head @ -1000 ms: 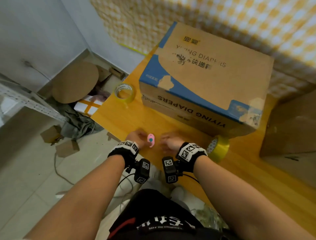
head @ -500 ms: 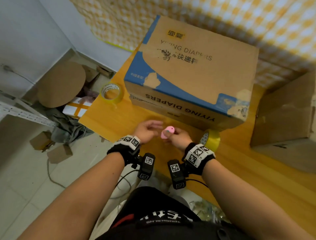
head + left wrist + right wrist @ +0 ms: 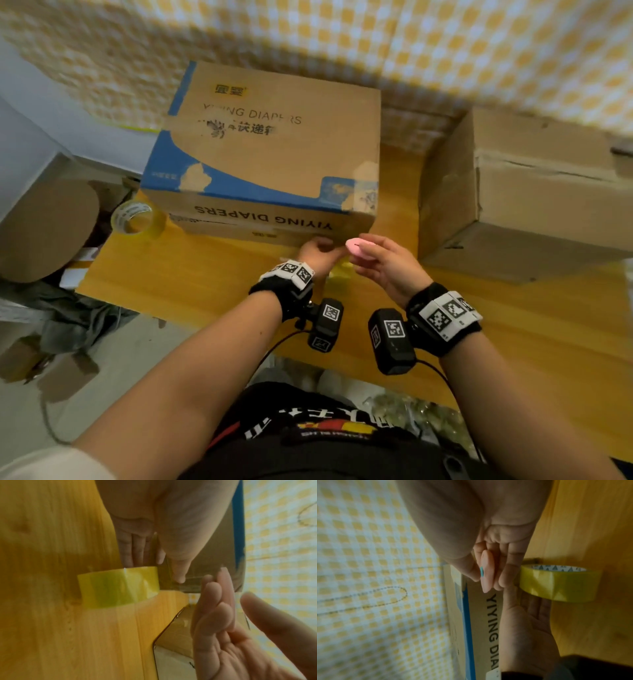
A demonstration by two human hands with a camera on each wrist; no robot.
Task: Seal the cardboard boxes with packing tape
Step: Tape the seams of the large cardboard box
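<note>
A diaper box [image 3: 274, 154] printed in blue stands on the yellow table [image 3: 205, 274]. My left hand [image 3: 318, 253] reaches to its front right bottom corner with straight fingers [image 3: 132, 550] touching a yellow tape roll [image 3: 118, 586], thumb against the box wall [image 3: 214, 547]. My right hand [image 3: 375, 255] hovers beside it and pinches a small pink cutter [image 3: 358, 246] between thumb and fingers. The right wrist view shows the cutter [image 3: 486, 573] close to the box front [image 3: 488, 622] and the tape roll [image 3: 559, 582]. In the head view the hands mostly hide this roll.
A second tape roll [image 3: 137, 219] lies at the table's left edge beside the diaper box. A plain brown cardboard box [image 3: 531, 205] stands at the right. A checked cloth [image 3: 445, 51] hangs behind. Cardboard scraps and clutter [image 3: 51, 233] lie on the floor to the left.
Both hands have moved forward from the table's near edge to the box's front corner. The pink cutter passed into the right hand, and the left hand reached down to the tape roll.
</note>
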